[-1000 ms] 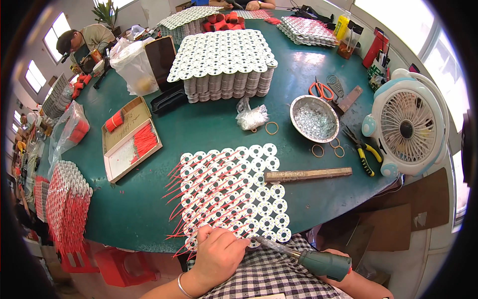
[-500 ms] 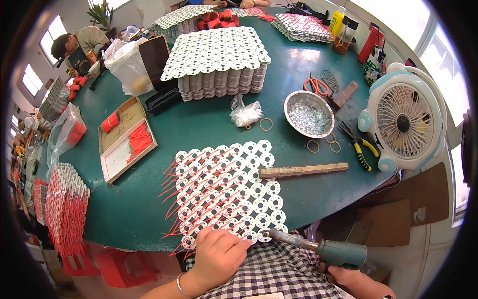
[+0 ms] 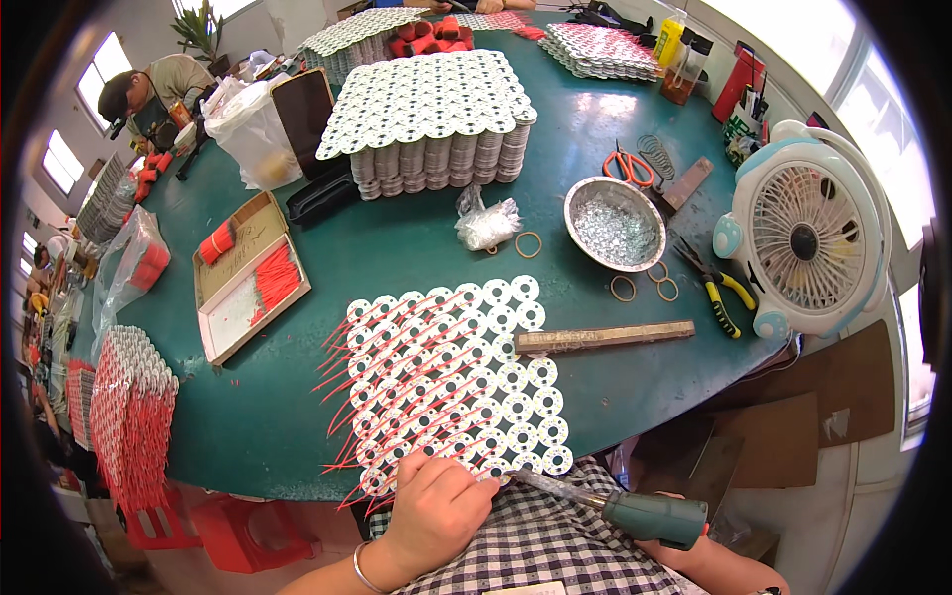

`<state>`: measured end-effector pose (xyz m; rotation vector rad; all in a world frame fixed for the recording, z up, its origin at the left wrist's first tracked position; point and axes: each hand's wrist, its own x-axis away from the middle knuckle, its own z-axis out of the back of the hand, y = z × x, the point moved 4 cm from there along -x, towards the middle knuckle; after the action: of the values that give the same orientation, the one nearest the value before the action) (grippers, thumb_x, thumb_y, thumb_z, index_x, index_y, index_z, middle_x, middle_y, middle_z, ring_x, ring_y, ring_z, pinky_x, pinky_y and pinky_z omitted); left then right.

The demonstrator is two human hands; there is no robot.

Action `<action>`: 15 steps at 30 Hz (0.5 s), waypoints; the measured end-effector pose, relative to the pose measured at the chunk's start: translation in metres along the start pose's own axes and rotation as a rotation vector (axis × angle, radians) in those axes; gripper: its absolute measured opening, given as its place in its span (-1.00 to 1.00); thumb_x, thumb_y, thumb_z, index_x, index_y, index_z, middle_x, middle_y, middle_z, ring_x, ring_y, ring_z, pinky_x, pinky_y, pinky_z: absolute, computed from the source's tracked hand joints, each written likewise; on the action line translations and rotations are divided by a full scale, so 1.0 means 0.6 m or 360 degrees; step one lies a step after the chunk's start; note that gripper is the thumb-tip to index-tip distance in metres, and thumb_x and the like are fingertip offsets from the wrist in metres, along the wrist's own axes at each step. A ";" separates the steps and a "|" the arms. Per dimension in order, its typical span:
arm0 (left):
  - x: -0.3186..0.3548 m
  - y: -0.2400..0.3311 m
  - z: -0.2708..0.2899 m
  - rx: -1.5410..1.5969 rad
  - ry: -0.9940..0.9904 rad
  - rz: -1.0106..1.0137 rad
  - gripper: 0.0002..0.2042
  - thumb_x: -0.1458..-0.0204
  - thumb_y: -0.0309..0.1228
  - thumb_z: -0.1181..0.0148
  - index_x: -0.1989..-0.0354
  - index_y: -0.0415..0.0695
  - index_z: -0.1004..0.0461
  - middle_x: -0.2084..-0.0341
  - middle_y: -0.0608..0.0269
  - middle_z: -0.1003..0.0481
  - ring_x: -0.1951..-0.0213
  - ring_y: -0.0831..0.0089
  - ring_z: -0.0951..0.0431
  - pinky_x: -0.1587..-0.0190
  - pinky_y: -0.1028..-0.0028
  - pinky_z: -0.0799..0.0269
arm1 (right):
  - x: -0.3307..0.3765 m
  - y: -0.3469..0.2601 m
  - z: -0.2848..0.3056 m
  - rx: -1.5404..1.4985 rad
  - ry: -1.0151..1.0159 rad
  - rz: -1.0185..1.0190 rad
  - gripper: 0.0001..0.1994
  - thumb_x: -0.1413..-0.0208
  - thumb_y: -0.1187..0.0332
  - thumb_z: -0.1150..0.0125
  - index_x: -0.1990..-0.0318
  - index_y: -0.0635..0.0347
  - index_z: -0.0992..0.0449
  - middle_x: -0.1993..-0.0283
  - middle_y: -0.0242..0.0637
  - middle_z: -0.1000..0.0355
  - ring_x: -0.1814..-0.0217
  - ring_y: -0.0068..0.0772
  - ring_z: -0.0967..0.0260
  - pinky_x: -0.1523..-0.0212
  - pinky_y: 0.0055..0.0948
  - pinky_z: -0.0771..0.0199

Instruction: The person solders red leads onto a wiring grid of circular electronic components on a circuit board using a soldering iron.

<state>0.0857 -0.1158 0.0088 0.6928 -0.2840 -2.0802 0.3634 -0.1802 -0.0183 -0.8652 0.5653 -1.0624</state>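
A panel of joined round white circuit boards (image 3: 508, 409) lies at the table's near edge, with thin red wires (image 3: 342, 382) slanting across it and sticking out on its left. My left hand (image 3: 436, 511) rests on the panel's near edge, fingers curled and thumb against forefinger; whatever is pinched there is too small to make out. In my right hand (image 3: 674, 557) is a green-bodied soldering iron (image 3: 650, 520). Its tip touches or hovers just beside my left fingertips, over the nearest row of discs. A worn flat bar (image 3: 605, 338) lies across the panel's right edge.
Beyond the panel stand a tall stack of white boards (image 3: 426, 99), a metal bowl of small shiny pieces (image 3: 615, 226) and an open box of red wires (image 3: 253, 273). Pliers (image 3: 716, 288) and a fan (image 3: 808, 238) are on the right. A co-worker (image 3: 159, 94) sits far left.
My right hand has brought the soldering iron leftward and slightly down, its tip now beside my left fingertips. My left hand and the panel have hardly moved.
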 end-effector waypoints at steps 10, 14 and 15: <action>-0.001 -0.004 0.000 0.0041 0.0005 0.0015 -0.80 0.38 -0.50 -0.29 0.47 -0.03 -0.54 0.60 0.44 -0.31 0.45 0.46 -0.35 0.29 0.38 -0.16 | -0.028 -0.040 0.018 -0.0182 -0.0001 -0.0089 -0.80 0.19 0.51 -0.21 0.31 0.19 -0.50 0.32 -0.28 -0.48 0.31 -0.26 -0.46 0.22 -0.36 -0.43; -0.004 -0.007 0.002 0.0026 -0.0015 -0.0003 -0.81 0.37 -0.50 -0.29 0.48 -0.03 -0.53 0.60 0.44 -0.32 0.45 0.45 -0.35 0.29 0.39 -0.16 | -0.022 -0.012 0.023 -0.1039 0.0252 -0.0513 -0.63 0.19 0.60 -0.03 0.11 0.40 -0.36 0.39 -0.25 -0.45 0.44 -0.45 -0.42 0.38 -0.48 -0.43; -0.007 -0.006 0.002 0.0018 -0.0030 -0.0015 -0.81 0.37 -0.50 -0.29 0.48 -0.03 -0.53 0.59 0.44 -0.32 0.45 0.45 -0.35 0.29 0.39 -0.16 | -0.031 -0.016 0.028 -0.1165 0.0409 -0.0538 -0.61 0.19 0.59 0.03 0.09 0.41 -0.35 0.30 -0.21 -0.45 0.49 -0.43 -0.42 0.43 -0.49 -0.43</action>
<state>0.0845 -0.1101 0.0095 0.6826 -0.3037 -2.0968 0.3636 -0.1600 -0.0010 -1.5112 1.0870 -1.3022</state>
